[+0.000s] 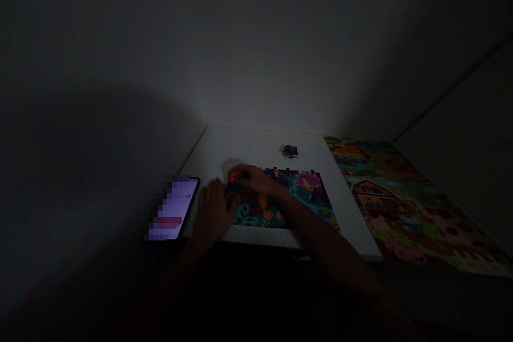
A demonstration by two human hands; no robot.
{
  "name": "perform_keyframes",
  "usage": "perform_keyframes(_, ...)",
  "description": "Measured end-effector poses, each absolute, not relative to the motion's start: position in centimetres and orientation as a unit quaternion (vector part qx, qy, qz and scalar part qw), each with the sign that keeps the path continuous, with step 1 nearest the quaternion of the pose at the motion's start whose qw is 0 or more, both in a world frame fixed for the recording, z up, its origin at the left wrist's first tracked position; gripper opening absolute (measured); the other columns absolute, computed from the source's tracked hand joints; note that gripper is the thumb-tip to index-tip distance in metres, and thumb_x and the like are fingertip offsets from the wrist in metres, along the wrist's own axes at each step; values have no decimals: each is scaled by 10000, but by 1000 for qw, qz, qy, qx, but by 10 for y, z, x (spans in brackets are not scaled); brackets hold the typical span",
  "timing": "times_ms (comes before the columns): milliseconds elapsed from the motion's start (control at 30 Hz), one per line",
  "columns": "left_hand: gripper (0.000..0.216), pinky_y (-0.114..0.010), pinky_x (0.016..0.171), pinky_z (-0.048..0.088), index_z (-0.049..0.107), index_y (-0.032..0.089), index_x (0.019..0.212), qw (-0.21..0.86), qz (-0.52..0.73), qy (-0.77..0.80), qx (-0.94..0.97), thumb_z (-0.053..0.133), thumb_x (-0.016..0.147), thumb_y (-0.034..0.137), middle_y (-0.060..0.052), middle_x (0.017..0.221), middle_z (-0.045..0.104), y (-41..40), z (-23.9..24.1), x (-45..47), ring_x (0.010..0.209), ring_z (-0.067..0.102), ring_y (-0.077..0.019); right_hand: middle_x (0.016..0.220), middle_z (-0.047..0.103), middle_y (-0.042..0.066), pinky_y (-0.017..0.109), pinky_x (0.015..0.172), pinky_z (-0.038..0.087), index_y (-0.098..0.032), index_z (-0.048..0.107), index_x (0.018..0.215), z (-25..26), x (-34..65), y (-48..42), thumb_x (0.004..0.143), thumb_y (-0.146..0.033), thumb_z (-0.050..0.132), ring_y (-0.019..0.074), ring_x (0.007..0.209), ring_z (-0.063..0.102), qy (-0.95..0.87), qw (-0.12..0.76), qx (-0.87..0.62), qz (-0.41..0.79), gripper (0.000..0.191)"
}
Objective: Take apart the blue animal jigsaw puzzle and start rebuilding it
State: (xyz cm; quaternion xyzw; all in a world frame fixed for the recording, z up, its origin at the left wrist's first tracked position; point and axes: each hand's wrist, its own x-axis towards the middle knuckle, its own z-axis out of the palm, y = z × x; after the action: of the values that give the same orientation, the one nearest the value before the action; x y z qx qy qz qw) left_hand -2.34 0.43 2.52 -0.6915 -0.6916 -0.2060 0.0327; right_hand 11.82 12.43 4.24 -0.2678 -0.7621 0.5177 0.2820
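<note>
A: What are the hands doing right now?

B: The left hand (212, 211) is lying flat and spread, palm down, against the left edge of the puzzle (294, 197). It is gripping nothing. The right hand (251, 178) is reaching across to the puzzle's far-left corner, with its fingers curling down onto a red piece (233, 177).

A: Is it pinching that piece or just pressing on it?

B: I cannot tell, because the light is too dim to show the fingertips.

A: Where is the puzzle sitting?

B: It is lying flat on the white table (248, 141), close to the near edge, and the red piece is sitting at its upper-left corner.

A: How am I judging the piece to handle?

B: You are probably looking at thin card: light, stiff enough to pick up, but easy to bend at the tabs. Pinching it by two opposite edges with thumb and forefinger is looking safest. The joined part is looking loose-knit, so any sideways push is likely to pull neighbours apart, and a flat palm beside it is helping to steady it.

A: What else is lying around?

B: A lit phone (176, 214) is sitting just left of the left hand, at the table's edge. A small heap of spare pieces (289, 151) is waiting beyond the puzzle, well apart from both hands. A large farm picture (401, 208) is spreading out to the right.

A: Is anything getting in the way?

B: The right forearm is crossing over the puzzle's near corner, and the darkness is hiding fine detail.
</note>
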Motion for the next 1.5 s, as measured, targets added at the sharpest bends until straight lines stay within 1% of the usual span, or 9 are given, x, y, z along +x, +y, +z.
perform_keyframes(133,398,-539,1120,328,567,97,1126,47,-203,-687,-696,404,932,404,-241,1375,529,5,23,-24,1343,436,-359,1008,693,43,348,931,487,-165,652,1020,41,117,123,813,-101,599,161,957,644,-756,295,-286,509,224)
perform_keyframes(333,429,-540,1107,343,546,83,1170,49,-224,-680,-697,406,934,413,-229,1338,559,6,19,-26,1315,466,-355,1108,670,80,359,955,473,-156,636,1120,37,117,121,823,-79,581,175,1012,630,-768,305,-326,459,312)
perform_keyframes(467,433,-543,1113,335,536,94,1191,45,-231,-678,-697,405,941,422,-219,1330,567,6,18,-26,1315,467,-353,1084,674,69,376,954,474,-168,645,1103,36,117,125,830,-105,583,179,1000,626,-750,309,-319,491,287)
perform_keyframes(633,438,-555,1114,330,537,82,1204,28,-234,-677,-697,421,938,411,-234,1356,545,6,18,-27,1338,444,-356,992,683,40,340,880,505,-192,666,1057,41,120,129,812,-160,634,170,927,625,-714,300,-296,559,249)
perform_keyframes(800,437,-552,1119,318,541,81,1201,27,-237,-678,-695,434,933,409,-227,1350,552,6,18,-27,1336,443,-359,954,663,22,268,700,510,-218,602,1222,52,133,132,828,-239,629,137,786,605,-672,341,-344,560,396)
perform_keyframes(867,430,-545,1122,316,543,87,1195,26,-237,-679,-694,438,930,409,-224,1352,550,6,19,-27,1337,443,-356,938,653,17,251,660,498,-215,598,1235,57,142,135,826,-288,638,125,743,590,-666,359,-366,542,418)
perform_keyframes(1133,414,-552,1127,308,546,105,1174,2,-223,-681,-697,425,936,421,-213,1359,546,7,21,-28,1347,430,-349,829,626,-8,241,616,493,-217,622,1063,61,171,150,761,-336,672,122,688,593,-615,427,-416,517,328)
perform_keyframes(1400,383,-534,1092,357,551,125,1132,24,-229,-679,-697,417,925,417,-201,1296,583,7,24,-27,1284,487,-345,752,668,-2,202,507,414,-205,546,891,55,204,178,695,-355,686,122,611,612,-534,513,-490,461,283)
perform_keyframes(1500,382,-537,1095,352,548,125,1125,19,-224,-677,-701,409,923,418,-198,1287,587,7,25,-27,1277,493,-344,723,668,-8,198,484,396,-205,511,832,52,221,188,673,-314,686,109,553,583,-473,559,-523,436,261)
